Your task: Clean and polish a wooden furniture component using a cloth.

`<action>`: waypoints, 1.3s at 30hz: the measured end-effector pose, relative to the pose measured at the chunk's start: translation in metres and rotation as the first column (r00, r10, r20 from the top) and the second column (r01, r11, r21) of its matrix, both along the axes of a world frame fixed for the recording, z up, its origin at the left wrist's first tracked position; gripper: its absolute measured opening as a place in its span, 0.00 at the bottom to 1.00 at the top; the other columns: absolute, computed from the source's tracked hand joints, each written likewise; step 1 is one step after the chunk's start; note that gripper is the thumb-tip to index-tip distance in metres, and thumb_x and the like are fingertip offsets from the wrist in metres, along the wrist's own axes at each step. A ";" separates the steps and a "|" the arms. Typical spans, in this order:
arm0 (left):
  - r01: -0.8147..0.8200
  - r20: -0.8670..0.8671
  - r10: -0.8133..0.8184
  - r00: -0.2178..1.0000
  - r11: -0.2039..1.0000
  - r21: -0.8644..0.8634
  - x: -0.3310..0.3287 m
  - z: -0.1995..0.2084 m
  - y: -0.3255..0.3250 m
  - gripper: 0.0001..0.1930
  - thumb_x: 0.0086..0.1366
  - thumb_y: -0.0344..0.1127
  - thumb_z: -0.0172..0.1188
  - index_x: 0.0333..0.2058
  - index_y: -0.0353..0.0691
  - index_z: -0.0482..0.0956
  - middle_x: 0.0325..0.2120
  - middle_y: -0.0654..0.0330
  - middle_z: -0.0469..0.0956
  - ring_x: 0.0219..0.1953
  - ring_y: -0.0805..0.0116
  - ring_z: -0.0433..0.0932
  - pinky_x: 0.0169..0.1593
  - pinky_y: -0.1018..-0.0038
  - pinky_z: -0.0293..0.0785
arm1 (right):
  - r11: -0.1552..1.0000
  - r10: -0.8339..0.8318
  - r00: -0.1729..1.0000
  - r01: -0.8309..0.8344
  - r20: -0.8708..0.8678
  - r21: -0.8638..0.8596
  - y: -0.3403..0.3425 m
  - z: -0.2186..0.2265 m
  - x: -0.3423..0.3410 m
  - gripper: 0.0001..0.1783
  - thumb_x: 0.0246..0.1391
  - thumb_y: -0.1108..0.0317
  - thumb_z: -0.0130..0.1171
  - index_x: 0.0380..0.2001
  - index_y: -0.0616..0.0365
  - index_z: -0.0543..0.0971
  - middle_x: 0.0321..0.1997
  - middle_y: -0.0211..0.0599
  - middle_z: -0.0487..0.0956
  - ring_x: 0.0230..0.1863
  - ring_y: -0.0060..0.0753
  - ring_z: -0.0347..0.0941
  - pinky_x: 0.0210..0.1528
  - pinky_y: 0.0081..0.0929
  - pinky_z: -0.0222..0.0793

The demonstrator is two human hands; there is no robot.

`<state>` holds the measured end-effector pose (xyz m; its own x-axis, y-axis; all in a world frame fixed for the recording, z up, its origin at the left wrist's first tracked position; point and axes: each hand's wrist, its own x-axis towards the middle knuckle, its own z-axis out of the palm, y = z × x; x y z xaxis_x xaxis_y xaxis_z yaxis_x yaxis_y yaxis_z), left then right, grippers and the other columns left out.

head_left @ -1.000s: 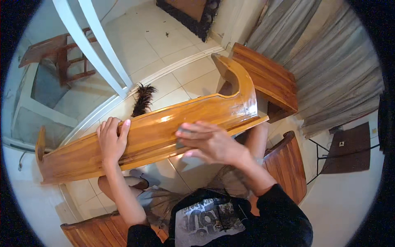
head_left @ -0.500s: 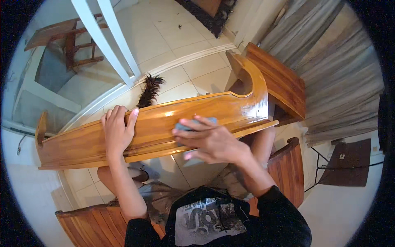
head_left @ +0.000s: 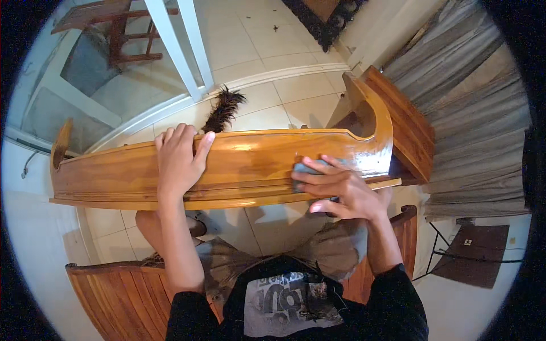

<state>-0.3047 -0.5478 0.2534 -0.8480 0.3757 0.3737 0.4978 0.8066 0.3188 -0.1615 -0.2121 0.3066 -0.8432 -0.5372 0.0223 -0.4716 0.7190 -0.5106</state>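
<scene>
A long, glossy varnished wooden piece of furniture [head_left: 256, 162] with curled ends lies across in front of me, above my legs. My left hand [head_left: 181, 162] is closed over its far edge, the fingers hooked on top and the thumb lying on the face. Over on the right part of the same face, my right hand [head_left: 355, 192] presses down a small blue-grey cloth or sponge [head_left: 300, 169]. Its fingers are spread over the pad, slightly blurred, and hide much of it. Light glints off the wood beside the right curl.
Behind the wood, a dark feather duster [head_left: 224, 108] is on the tiled floor by a white-framed glass door [head_left: 176, 51]. A brown wooden piece [head_left: 401, 122] and grey curtains [head_left: 472, 119] stand at right. I sit on a slatted wooden bench [head_left: 125, 290].
My right hand has slid to the right along the wood with the blue-grey pad. My left hand still grips the far edge. The view has shifted and the wood appears more level.
</scene>
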 end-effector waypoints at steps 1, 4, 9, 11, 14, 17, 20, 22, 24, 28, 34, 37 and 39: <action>-0.006 -0.003 0.006 1.000 1.000 0.002 0.000 0.000 0.001 0.21 0.72 0.52 0.56 0.32 0.37 0.76 0.33 0.54 0.75 0.40 0.52 0.72 0.54 0.58 0.61 | 0.999 0.044 0.999 -0.044 -0.006 -0.017 -0.011 -0.003 -0.006 0.26 0.61 0.44 0.60 0.51 0.53 0.85 0.68 0.29 0.76 0.77 0.42 0.58 0.77 0.55 0.50; -0.001 -0.017 0.001 1.000 1.000 0.014 0.000 0.003 0.004 0.21 0.72 0.52 0.56 0.31 0.38 0.75 0.31 0.55 0.75 0.39 0.52 0.72 0.53 0.59 0.61 | 0.994 0.102 0.994 -0.103 -0.027 -0.037 -0.052 -0.015 -0.022 0.27 0.63 0.45 0.59 0.52 0.54 0.85 0.69 0.27 0.74 0.77 0.40 0.58 0.78 0.54 0.48; 0.007 0.091 -0.008 0.996 1.000 0.007 -0.001 0.012 -0.001 0.18 0.71 0.49 0.58 0.32 0.37 0.75 0.30 0.54 0.73 0.39 0.52 0.71 0.51 0.60 0.62 | 0.991 0.104 0.991 -0.111 -0.085 -0.080 -0.070 -0.017 -0.022 0.26 0.66 0.46 0.54 0.55 0.53 0.83 0.70 0.27 0.73 0.78 0.35 0.57 0.79 0.49 0.49; 0.015 0.132 -0.019 0.991 0.999 0.035 -0.002 0.011 -0.003 0.18 0.71 0.49 0.59 0.32 0.37 0.76 0.30 0.54 0.74 0.38 0.52 0.72 0.52 0.60 0.62 | 0.997 0.058 0.998 -0.058 -0.008 -0.043 -0.049 -0.010 -0.013 0.26 0.66 0.47 0.54 0.56 0.53 0.82 0.71 0.28 0.73 0.78 0.35 0.56 0.79 0.49 0.48; 0.046 -0.001 -0.046 0.999 0.996 0.074 -0.003 0.005 -0.002 0.23 0.71 0.54 0.57 0.30 0.37 0.76 0.30 0.53 0.77 0.39 0.51 0.73 0.52 0.58 0.63 | 1.000 -0.028 0.997 0.028 0.071 -0.001 -0.013 0.001 0.002 0.25 0.67 0.49 0.55 0.59 0.52 0.81 0.71 0.28 0.72 0.79 0.37 0.55 0.79 0.49 0.46; -0.009 0.023 0.009 1.000 0.999 0.038 -0.003 0.002 -0.002 0.24 0.71 0.55 0.56 0.32 0.35 0.79 0.32 0.52 0.79 0.41 0.50 0.74 0.54 0.58 0.63 | 0.996 -0.089 0.993 0.086 0.084 0.032 -0.009 0.000 0.005 0.25 0.67 0.51 0.55 0.61 0.51 0.80 0.72 0.27 0.71 0.79 0.38 0.53 0.80 0.47 0.44; -0.006 0.051 0.004 0.999 0.999 0.040 -0.001 0.003 -0.001 0.24 0.71 0.56 0.56 0.34 0.36 0.80 0.34 0.52 0.79 0.42 0.51 0.74 0.55 0.58 0.62 | 0.996 -0.063 0.998 0.061 0.024 0.068 -0.036 -0.007 -0.005 0.26 0.67 0.50 0.55 0.62 0.50 0.79 0.74 0.27 0.69 0.80 0.38 0.52 0.80 0.48 0.44; -0.017 0.053 0.016 0.998 0.999 0.026 -0.001 0.005 0.000 0.24 0.71 0.55 0.56 0.34 0.36 0.80 0.34 0.53 0.79 0.42 0.52 0.75 0.55 0.58 0.63 | 0.998 0.037 0.998 -0.035 -0.044 0.054 -0.069 -0.015 -0.017 0.28 0.68 0.49 0.53 0.63 0.50 0.77 0.75 0.27 0.68 0.80 0.38 0.52 0.79 0.48 0.45; -0.011 0.044 0.009 0.999 0.999 0.036 0.000 0.008 0.000 0.23 0.71 0.55 0.55 0.34 0.37 0.80 0.34 0.53 0.79 0.42 0.52 0.75 0.54 0.58 0.63 | 0.997 0.078 0.983 -0.072 -0.166 0.042 -0.102 -0.022 -0.026 0.28 0.69 0.47 0.51 0.65 0.49 0.76 0.75 0.26 0.66 0.79 0.38 0.53 0.79 0.48 0.47; -0.002 0.091 -0.004 0.996 0.998 0.061 -0.001 0.008 -0.006 0.21 0.71 0.53 0.57 0.36 0.38 0.81 0.34 0.55 0.80 0.43 0.52 0.75 0.55 0.59 0.64 | 0.999 0.043 0.983 -0.038 -0.181 0.032 -0.127 -0.031 -0.032 0.27 0.70 0.47 0.50 0.65 0.47 0.76 0.76 0.26 0.66 0.79 0.38 0.53 0.79 0.48 0.48; 0.061 0.028 -0.065 0.998 0.992 0.109 -0.007 0.007 -0.036 0.20 0.68 0.53 0.62 0.40 0.39 0.83 0.37 0.54 0.80 0.45 0.51 0.75 0.57 0.59 0.64 | 0.958 -0.237 0.961 0.255 -0.141 0.129 -0.065 -0.013 -0.002 0.24 0.73 0.56 0.48 0.66 0.48 0.74 0.76 0.29 0.65 0.79 0.41 0.53 0.78 0.47 0.47; 0.032 0.037 -0.035 0.999 0.995 0.098 -0.012 0.011 -0.068 0.21 0.64 0.53 0.65 0.39 0.39 0.82 0.39 0.55 0.80 0.45 0.50 0.75 0.57 0.59 0.64 | 0.873 -0.479 0.872 0.485 -0.103 0.050 -0.049 -0.014 0.009 0.24 0.73 0.61 0.47 0.68 0.54 0.72 0.77 0.38 0.63 0.80 0.49 0.51 0.78 0.49 0.47; 0.022 0.016 -0.024 1.000 0.995 0.099 -0.016 0.012 -0.085 0.20 0.63 0.52 0.67 0.39 0.39 0.82 0.39 0.55 0.80 0.45 0.51 0.75 0.58 0.59 0.63 | 0.777 -0.629 0.773 0.630 -0.083 -0.011 -0.061 -0.021 0.009 0.25 0.73 0.62 0.47 0.69 0.57 0.70 0.77 0.43 0.62 0.80 0.55 0.50 0.78 0.50 0.46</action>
<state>-0.3207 -0.6324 0.2657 -0.8461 0.3572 0.3957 0.5098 0.7593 0.4046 -0.1528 -0.2734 0.2856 -0.9889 0.1119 0.0979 0.0519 0.8768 -0.4780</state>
